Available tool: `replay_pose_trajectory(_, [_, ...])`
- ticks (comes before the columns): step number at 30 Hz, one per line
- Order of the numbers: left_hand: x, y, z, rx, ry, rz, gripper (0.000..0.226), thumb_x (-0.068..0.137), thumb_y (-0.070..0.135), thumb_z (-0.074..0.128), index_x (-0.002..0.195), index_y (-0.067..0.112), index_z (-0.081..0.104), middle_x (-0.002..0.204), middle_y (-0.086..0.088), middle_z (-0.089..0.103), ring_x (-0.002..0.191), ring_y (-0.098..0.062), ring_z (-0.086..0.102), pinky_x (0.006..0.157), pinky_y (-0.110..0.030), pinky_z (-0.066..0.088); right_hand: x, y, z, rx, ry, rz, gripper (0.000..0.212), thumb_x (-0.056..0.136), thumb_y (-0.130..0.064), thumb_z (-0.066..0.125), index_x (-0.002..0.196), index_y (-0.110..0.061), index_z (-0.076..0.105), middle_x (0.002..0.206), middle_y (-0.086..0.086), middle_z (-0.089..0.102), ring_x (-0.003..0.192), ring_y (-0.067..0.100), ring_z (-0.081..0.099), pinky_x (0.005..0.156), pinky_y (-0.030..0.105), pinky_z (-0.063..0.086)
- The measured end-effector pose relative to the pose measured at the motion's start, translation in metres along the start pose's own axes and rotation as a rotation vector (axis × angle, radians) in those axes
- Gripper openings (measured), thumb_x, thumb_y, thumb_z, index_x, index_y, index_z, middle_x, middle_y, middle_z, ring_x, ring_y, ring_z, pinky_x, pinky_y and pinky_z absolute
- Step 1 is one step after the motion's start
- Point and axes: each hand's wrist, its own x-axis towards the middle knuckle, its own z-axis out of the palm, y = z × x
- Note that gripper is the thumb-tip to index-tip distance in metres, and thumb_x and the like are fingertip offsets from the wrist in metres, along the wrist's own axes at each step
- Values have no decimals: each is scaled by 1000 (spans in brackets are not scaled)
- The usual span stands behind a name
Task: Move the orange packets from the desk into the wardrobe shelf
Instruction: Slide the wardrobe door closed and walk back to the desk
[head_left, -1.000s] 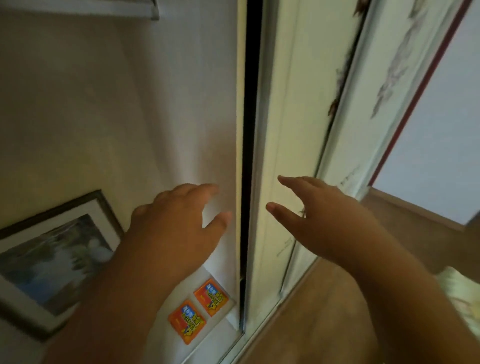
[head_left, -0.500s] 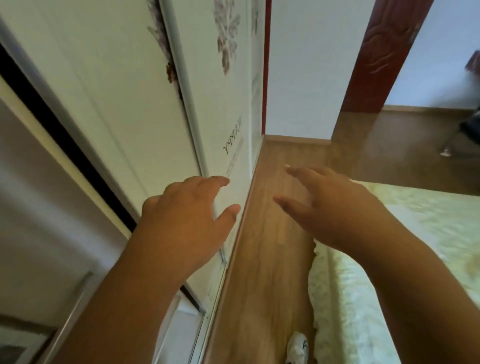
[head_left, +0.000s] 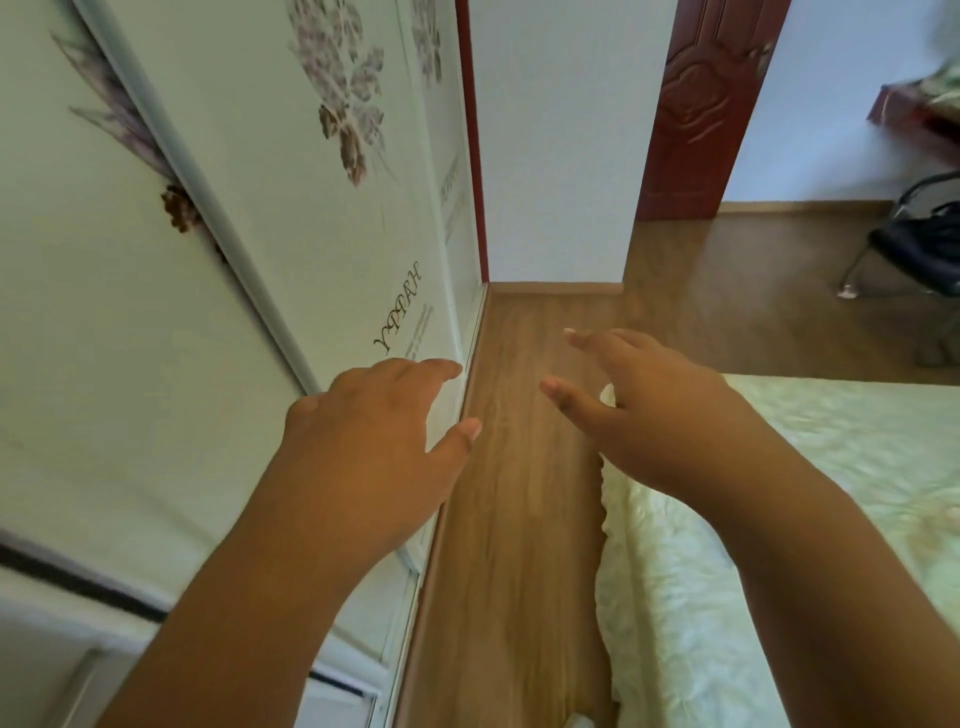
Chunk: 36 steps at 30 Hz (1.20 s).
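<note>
No orange packet and no desk is in view. My left hand (head_left: 374, 436) is stretched out in front of the white wardrobe's sliding door (head_left: 208, 312), fingers relaxed and holding nothing. My right hand (head_left: 644, 410) hovers over the wooden floor by the bed's edge, fingers spread and holding nothing. The wardrobe's open part shows only as a sliver at the lower left, its shelf hidden.
A strip of wooden floor (head_left: 519, 519) runs between the wardrobe and a bed with a pale green cover (head_left: 779, 545). Ahead stands a white wall with a dark red door (head_left: 696, 114) open beside it. A black chair (head_left: 924, 244) stands at the far right.
The view has swung right, away from the open wardrobe where two orange packets lay on the shelf, toward the floor, bed and doorway. Both hands stay raised and hold nothing.
</note>
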Motion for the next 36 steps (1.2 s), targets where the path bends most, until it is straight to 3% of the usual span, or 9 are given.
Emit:
replay_pose_trajectory(4, [43, 20, 3, -16, 4, 2, 59, 95, 68, 34, 150, 49, 28, 156, 19, 39, 143, -11, 37, 114, -44, 33, 38, 28, -17, -36, 10, 10, 71, 98, -70, 38, 160, -37, 30, 166, -8, 37, 146, 20, 47, 120, 50, 39])
replay_pose_trajectory(11, [116, 52, 13, -49, -26, 32, 59, 96, 66, 35, 151, 49, 27, 157, 18, 38, 143, -11, 38, 114, -42, 35, 92, 70, -34, -55, 10, 61, 69, 97, -71, 39, 158, -40, 33, 163, -12, 41, 135, 16, 56, 117, 48, 43])
replay_pose_trajectory(19, [217, 56, 36, -61, -94, 132, 60, 94, 68, 35, 151, 50, 27, 156, 16, 40, 143, -14, 38, 113, -45, 36, 160, 101, -24, -79, -24, 209, 68, 97, -71, 41, 157, -40, 34, 162, -13, 41, 143, 15, 48, 115, 44, 41])
replay_pose_trajectory(28, [366, 18, 35, -42, -64, 249, 60, 97, 66, 36, 153, 45, 29, 156, 14, 43, 141, -16, 43, 111, -44, 38, 285, 75, -26, -111, 42, 297, 66, 96, -71, 43, 156, -43, 33, 162, -16, 40, 143, 14, 48, 118, 45, 39])
replay_pose_trajectory(36, [458, -15, 37, -40, -141, 256, 60, 98, 65, 37, 153, 44, 28, 158, 13, 39, 144, -17, 39, 113, -45, 36, 376, 53, -13, -47, 71, 300, 62, 97, -69, 46, 152, -42, 39, 158, -16, 46, 123, 9, 62, 110, 40, 49])
